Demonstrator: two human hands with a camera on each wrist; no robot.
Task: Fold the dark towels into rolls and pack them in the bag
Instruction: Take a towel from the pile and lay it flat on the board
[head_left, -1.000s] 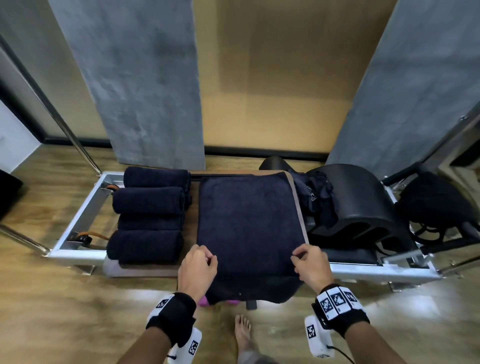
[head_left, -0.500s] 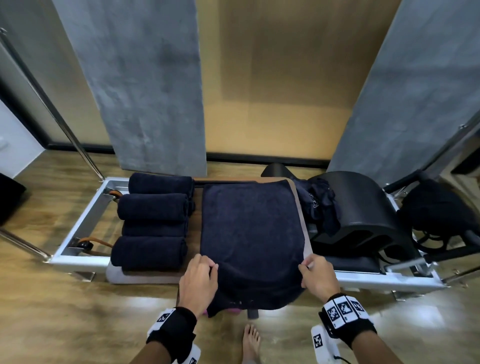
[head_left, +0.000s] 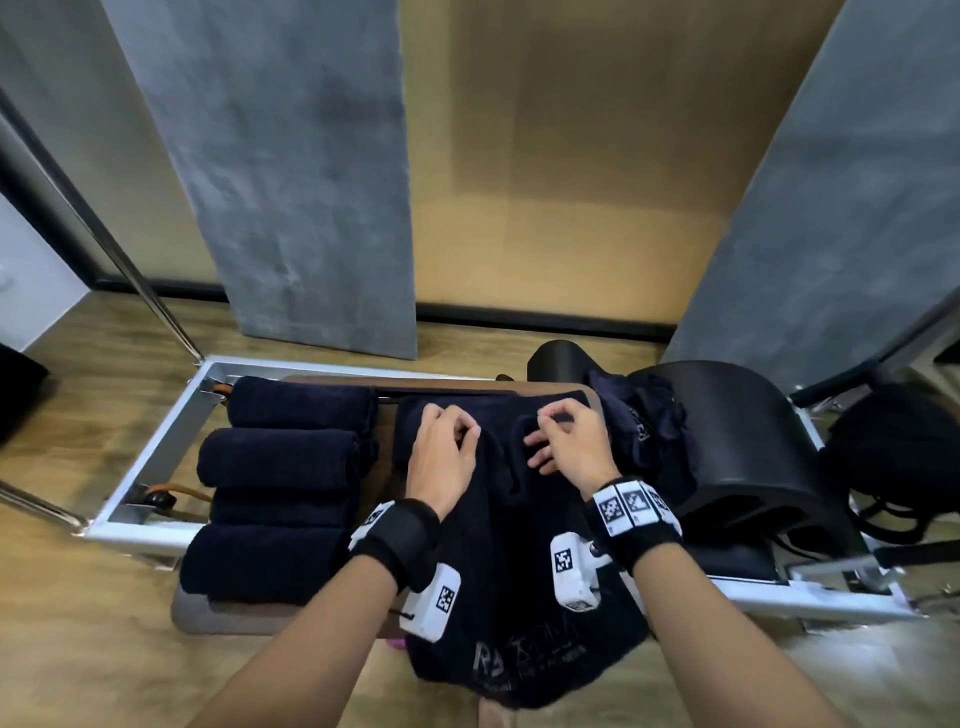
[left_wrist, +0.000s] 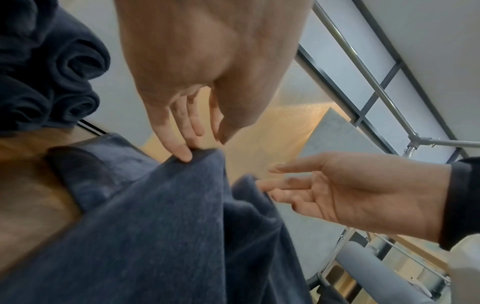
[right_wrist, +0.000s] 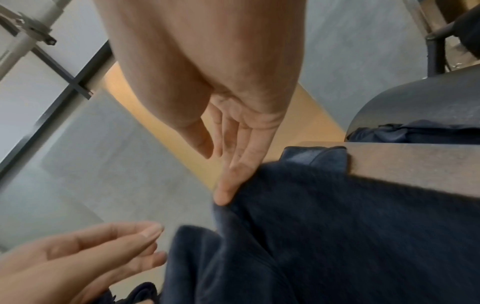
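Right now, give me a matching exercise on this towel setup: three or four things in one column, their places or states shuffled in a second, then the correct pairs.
Things:
1. rolled towels
2. flat towel
3. black bag
4. left hand

Places or states:
A. far right, beyond the black barrel
B. stacked on the left
C. spread in the centre, near end overhanging
D. fingers touching a raised towel fold

Pairs: 1-B, 2-C, 3-A, 4-D
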